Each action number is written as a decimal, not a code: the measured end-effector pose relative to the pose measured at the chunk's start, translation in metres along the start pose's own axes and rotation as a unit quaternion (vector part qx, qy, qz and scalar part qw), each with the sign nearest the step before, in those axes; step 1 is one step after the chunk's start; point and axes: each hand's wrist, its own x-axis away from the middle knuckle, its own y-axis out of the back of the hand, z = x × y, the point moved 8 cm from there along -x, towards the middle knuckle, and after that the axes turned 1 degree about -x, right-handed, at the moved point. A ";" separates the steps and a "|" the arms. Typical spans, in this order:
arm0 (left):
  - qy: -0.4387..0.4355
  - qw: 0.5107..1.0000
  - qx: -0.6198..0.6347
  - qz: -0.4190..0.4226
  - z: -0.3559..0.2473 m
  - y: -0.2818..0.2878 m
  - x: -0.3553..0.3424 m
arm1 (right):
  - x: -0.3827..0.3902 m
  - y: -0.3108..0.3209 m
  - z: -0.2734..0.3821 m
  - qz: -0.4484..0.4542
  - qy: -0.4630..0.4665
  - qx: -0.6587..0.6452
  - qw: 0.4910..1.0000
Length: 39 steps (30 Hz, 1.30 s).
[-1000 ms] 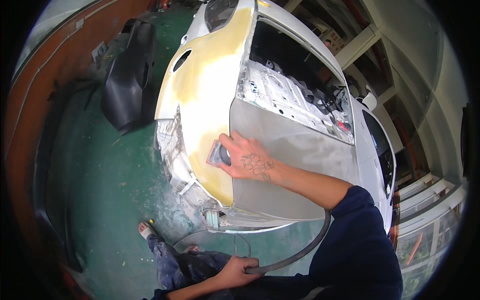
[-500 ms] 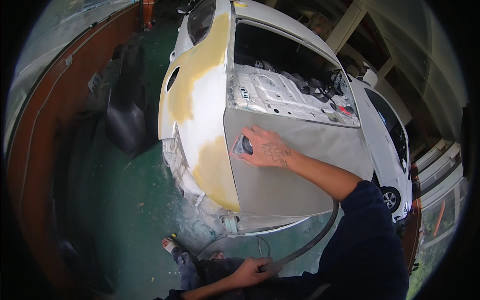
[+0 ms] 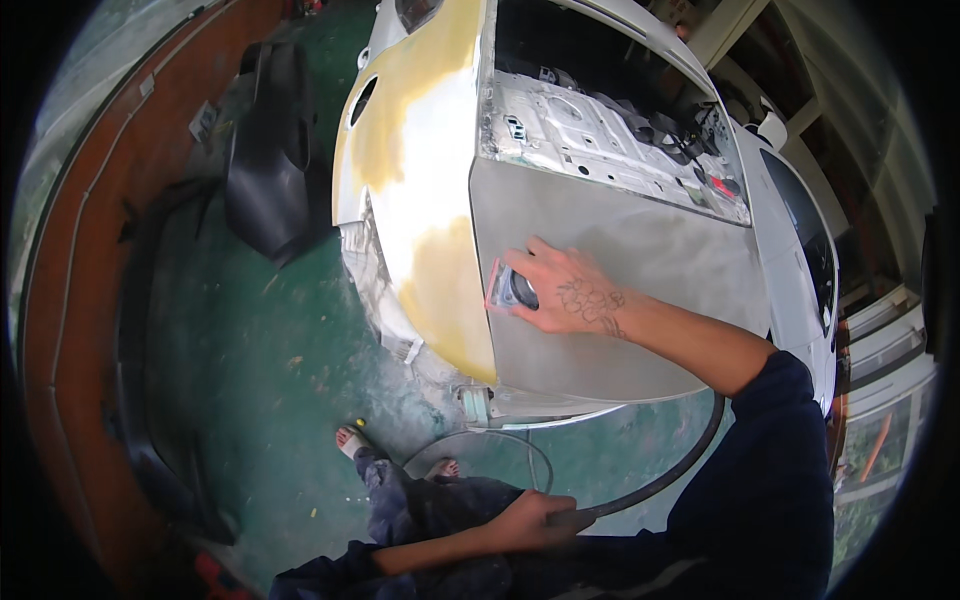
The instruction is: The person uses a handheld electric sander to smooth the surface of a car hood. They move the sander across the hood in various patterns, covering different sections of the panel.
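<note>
Grip: right hand [image 3: 570, 290] clasps pink-edged grey sander [image 3: 503, 289], left hand [image 3: 535, 522] clasps dark hose [image 3: 688, 458]. Keep sander flat on matte-grey panel [image 3: 655, 245].

Pale daylight is showing through the glass [image 3: 870, 500] at four o'clock. Glare is whitening the car [image 3: 430, 180] toward eleven, while its window opening [image 3: 590, 40] at one is sinking into darkness. The orange wall [image 3: 80, 280] at nine is bending, and black vignetting is swallowing every edge.

Right fingers [image 3: 541, 248] hold a block [image 3: 522, 291] on the gray car panel [image 3: 630, 232], left fingers [image 3: 552, 503] a hose [image 3: 655, 487].
</note>
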 end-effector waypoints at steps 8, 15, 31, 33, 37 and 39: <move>-0.034 0.998 -0.043 0.041 -0.001 -0.006 -0.005 | 0.049 -0.027 0.052 0.122 0.091 0.060 0.987; 0.019 0.999 -0.025 -0.013 0.001 -0.002 -0.001 | 0.003 0.001 0.013 -0.007 0.027 0.028 0.999; 0.009 0.994 -0.033 0.105 -0.002 -0.035 -0.015 | 0.169 -0.023 -0.056 0.004 -0.207 -0.056 0.977; 0.014 0.994 -0.026 0.107 0.004 -0.037 -0.012 | 0.167 -0.017 -0.055 0.003 -0.225 -0.054 0.973; -0.015 0.986 -0.045 0.157 0.015 -0.048 -0.011 | 0.127 -0.019 -0.002 0.040 -0.185 -0.077 0.979; -0.011 0.976 -0.075 0.203 0.015 -0.055 -0.008 | 0.127 -0.019 -0.001 0.018 -0.178 -0.088 0.980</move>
